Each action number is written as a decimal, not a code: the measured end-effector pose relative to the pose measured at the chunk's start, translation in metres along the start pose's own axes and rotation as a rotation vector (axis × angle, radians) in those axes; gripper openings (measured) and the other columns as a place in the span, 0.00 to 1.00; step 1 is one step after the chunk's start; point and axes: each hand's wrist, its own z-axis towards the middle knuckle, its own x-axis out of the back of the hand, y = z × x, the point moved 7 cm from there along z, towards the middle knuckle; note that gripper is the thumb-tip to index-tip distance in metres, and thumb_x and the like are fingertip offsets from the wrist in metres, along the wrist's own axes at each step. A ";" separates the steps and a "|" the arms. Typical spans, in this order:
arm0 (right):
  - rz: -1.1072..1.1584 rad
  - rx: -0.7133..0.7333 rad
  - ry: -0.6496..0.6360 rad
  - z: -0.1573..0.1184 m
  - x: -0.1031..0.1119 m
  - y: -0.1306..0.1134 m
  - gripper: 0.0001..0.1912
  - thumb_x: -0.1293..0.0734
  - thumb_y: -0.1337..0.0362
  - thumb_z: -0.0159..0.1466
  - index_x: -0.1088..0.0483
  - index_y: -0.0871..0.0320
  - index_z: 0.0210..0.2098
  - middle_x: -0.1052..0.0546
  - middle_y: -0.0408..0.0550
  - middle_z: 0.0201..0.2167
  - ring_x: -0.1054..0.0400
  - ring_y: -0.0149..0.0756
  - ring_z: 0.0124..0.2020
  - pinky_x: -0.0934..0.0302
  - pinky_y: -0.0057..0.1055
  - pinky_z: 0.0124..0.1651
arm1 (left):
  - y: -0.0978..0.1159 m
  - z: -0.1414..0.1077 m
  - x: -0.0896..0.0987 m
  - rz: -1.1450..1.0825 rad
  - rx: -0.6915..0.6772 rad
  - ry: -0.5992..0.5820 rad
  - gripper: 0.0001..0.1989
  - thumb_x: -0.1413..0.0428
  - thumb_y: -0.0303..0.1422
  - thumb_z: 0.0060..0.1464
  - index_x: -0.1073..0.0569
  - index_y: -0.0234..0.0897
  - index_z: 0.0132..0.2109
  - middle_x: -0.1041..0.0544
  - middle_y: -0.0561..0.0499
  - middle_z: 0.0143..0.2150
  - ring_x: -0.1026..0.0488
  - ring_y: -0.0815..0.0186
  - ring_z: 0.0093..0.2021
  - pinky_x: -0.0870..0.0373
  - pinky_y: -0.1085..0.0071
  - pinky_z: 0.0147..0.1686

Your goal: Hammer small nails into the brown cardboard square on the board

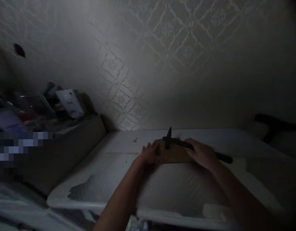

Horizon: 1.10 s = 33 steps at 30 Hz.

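Note:
A dark hammer is gripped round its handle by my right hand; its butt sticks out past the palm. The hammer's head stands over the left part of a brown board lying flat on the white table. My left hand rests on the board's left end with the fingers spread. Close to the hammer head, between it and my left hand, tiny thin upright bits show on the board, too small and dim to name.
Small dark bits lie on the white table, left of the board. A grey raised side bounds the left, with a white box and clutter on top. A dark T-shaped object stands at right. Patterned wallpaper rises behind.

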 end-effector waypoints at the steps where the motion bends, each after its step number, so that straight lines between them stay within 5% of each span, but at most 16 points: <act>1: 0.005 0.005 0.003 0.000 0.000 0.000 0.13 0.41 0.65 0.62 0.36 0.52 0.47 0.24 0.44 0.41 0.29 0.40 0.38 0.42 0.31 0.34 | 0.000 0.000 0.000 0.004 0.002 -0.005 0.52 0.51 0.61 0.43 0.58 0.38 0.67 0.60 0.42 0.69 0.66 0.44 0.67 0.67 0.44 0.60; 26: -0.012 0.008 0.086 0.000 0.005 0.001 0.11 0.41 0.64 0.62 0.35 0.51 0.45 0.23 0.43 0.37 0.28 0.38 0.36 0.43 0.29 0.31 | -0.004 0.000 0.000 0.081 0.027 -0.032 0.50 0.55 0.62 0.46 0.60 0.39 0.67 0.63 0.43 0.69 0.66 0.47 0.67 0.64 0.46 0.61; 33: -0.024 0.025 0.107 0.000 0.002 0.003 0.12 0.40 0.65 0.62 0.35 0.51 0.45 0.24 0.42 0.37 0.28 0.38 0.36 0.43 0.29 0.32 | -0.008 -0.003 0.001 0.093 0.085 -0.051 0.46 0.57 0.59 0.49 0.62 0.40 0.67 0.65 0.43 0.69 0.69 0.48 0.67 0.66 0.40 0.59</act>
